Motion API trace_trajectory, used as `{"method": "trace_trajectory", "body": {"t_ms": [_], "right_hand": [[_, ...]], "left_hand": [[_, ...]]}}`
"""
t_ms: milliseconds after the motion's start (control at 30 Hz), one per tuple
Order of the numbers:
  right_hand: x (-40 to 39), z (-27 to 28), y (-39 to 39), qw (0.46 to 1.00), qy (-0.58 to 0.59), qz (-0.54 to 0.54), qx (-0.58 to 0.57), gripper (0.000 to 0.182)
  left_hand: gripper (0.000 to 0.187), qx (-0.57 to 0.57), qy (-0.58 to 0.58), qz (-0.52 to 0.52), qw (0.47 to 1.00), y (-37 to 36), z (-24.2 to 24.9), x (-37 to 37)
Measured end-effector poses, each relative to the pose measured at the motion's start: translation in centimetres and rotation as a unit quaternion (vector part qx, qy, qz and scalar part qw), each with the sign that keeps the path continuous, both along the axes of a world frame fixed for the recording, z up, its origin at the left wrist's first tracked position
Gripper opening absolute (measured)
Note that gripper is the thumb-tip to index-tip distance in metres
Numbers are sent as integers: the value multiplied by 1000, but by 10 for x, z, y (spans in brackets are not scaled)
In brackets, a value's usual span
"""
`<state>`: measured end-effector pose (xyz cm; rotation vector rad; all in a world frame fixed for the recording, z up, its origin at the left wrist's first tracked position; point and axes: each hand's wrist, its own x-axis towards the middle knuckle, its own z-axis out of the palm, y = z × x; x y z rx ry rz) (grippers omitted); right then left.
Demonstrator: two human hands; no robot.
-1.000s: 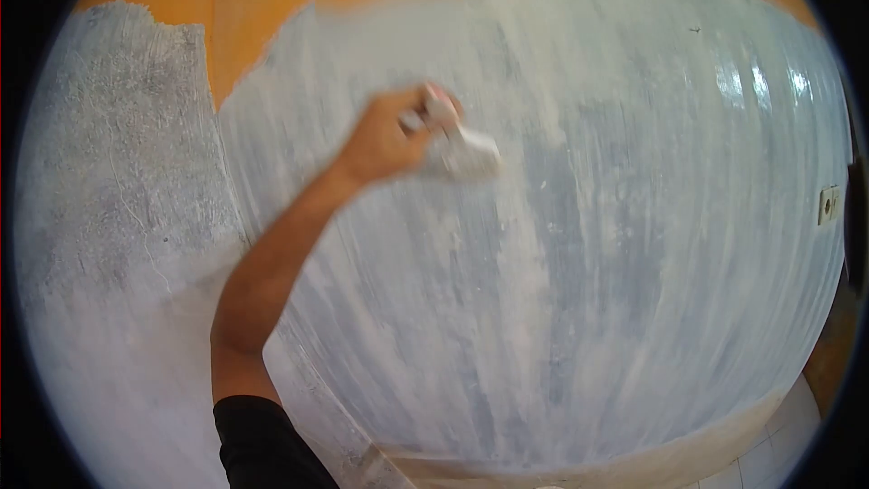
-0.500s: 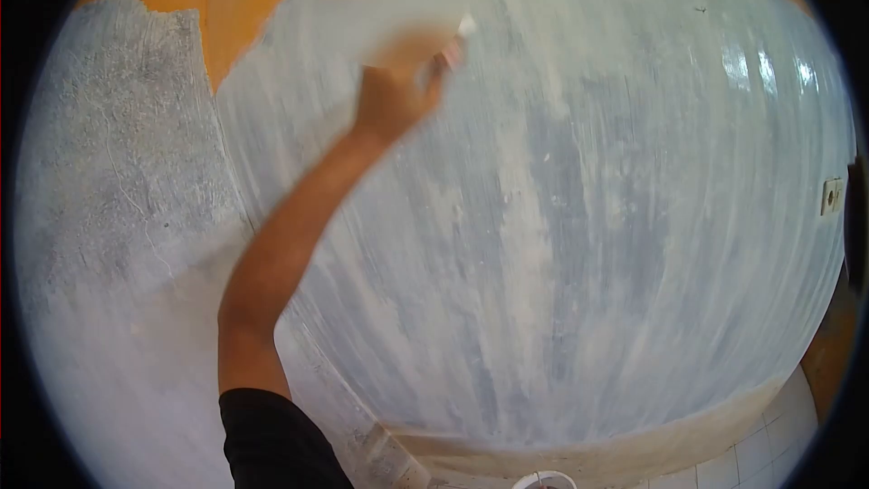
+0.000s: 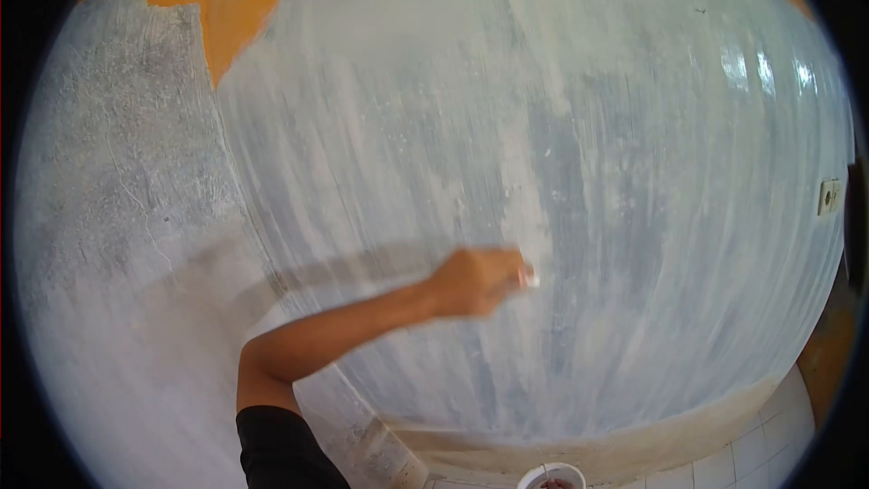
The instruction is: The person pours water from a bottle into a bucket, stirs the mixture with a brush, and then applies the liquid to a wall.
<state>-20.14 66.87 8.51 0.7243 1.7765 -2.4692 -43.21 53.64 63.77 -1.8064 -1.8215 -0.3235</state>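
My left hand [image 3: 475,282] reaches in from the lower left, its arm bent at the elbow. The fingers are closed round a paintbrush, mostly hidden in the fist; a small whitish end [image 3: 532,280] shows at the right side. Slight motion blur softens the hand. It is in front of the lower middle of a wall [image 3: 615,217] covered with streaky pale grey-white paint, the strokes running mostly up and down. A shadow of the arm falls on the wall to the left. My right hand is out of view.
Orange paint [image 3: 244,0] shows along the top. At left, a rougher grey wall [image 3: 118,145] meets this one at a corner. A white bucket [image 3: 525,480] stands on the floor below, beside white tiles [image 3: 715,469]. A socket [image 3: 828,197] is at the right.
My left hand has swept down and to the right, from the upper part of the wall to the lower middle, still closed on the paintbrush. More of the bucket shows.
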Motion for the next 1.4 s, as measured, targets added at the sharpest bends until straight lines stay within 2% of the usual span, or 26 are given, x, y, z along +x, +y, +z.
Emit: {"method": "trace_trajectory", "body": {"t_ms": [33, 100, 200, 300, 367, 467, 567, 667, 700, 800, 833, 867, 900, 933, 1033, 1133, 1167, 1200, 1267, 1300, 1333, 1400], "right_hand": [[0, 1, 1, 1000, 2, -1, 1, 24], [1, 1, 3, 1000, 6, -6, 2, 24], [4, -3, 7, 1000, 21, -12, 1, 25], [7, -5, 8, 999, 40, -20, -3, 25], [5, -4, 7, 999, 26, -28, 3, 25], [3, 2, 0, 999, -9, -38, 20, 25], [4, 5, -2, 999, 0, -33, 19, 23], [-5, 6, -6, 999, -28, -23, 28, 21], [-7, 10, -10, 998, -43, -31, 25, 21], [-12, 3, -7, 1000, -16, -24, -6, 20], [-12, 1, -5, 1000, 4, -13, -20, 19], [-12, 1, -4, 1000, 1, -15, -12, 19], [-12, 4, -4, 1000, -2, -15, -3, 18], [-14, 7, -1, 1000, -3, -17, 7, 18], [-17, -4, 4, 1000, 10, -15, 6, 18], [-21, -8, 11, 999, -20, -2, 38, 18], [-21, -9, 12, 1000, 1, -4, 30, 18], [-20, -10, 13, 999, 21, -7, 23, 18], [-21, -10, 16, 1000, 25, -10, 12, 18], [-26, -9, 16, 1000, 8, -11, 7, 18], [-28, -10, 15, 1000, -10, -13, 3, 19], [-37, -22, 14, 1000, -13, -6, 4, 25]], "left_hand": [[13, 27, -61, 9, 998, -1, 30, -4], [16, 71, -77, 0, 995, -4, 93, -13], [18, 135, 51, 22, 989, -12, 189, -4], [15, 214, 188, -61, 957, -14, 277, -15], [17, 271, 313, 46, 909, -14, 315, 3], [17, 327, 339, 2, 882, 4, 342, 13], [18, 309, 316, -20, 897, 19, 331, 3], [14, 277, 423, -65, 860, 34, 279, -23], [18, 265, 461, -67, 844, 35, 259, -36], [15, 224, 513, -70, 826, 39, 142, -37], [11, 194, 498, -79, 841, 36, 97, -32], [18, 155, 495, -78, 852, 32, 50, -40], [26, 92, 464, -54, 879, 21, 4, -34], [24, 73, 443, -59, 892, 14, -30, -29], [20, 39, 302, -95, 948, 1, -91, 0], [13, 52, 95, -59, 992, -8, -89, 6], [14, 69, 43, -48, 996, -10, -70, -2], [18, 65, 49, -11, 997, -16, -40, -5], [21, 130, -58, -20, 990, -28, 22, -23], [22, 146, -58, 26, 987, -37, 60, -18], [19, 186, -21, 14, 982, -45, 94, -22], [16, 253, 146, 14, 956, -66, 151, -26]]}}
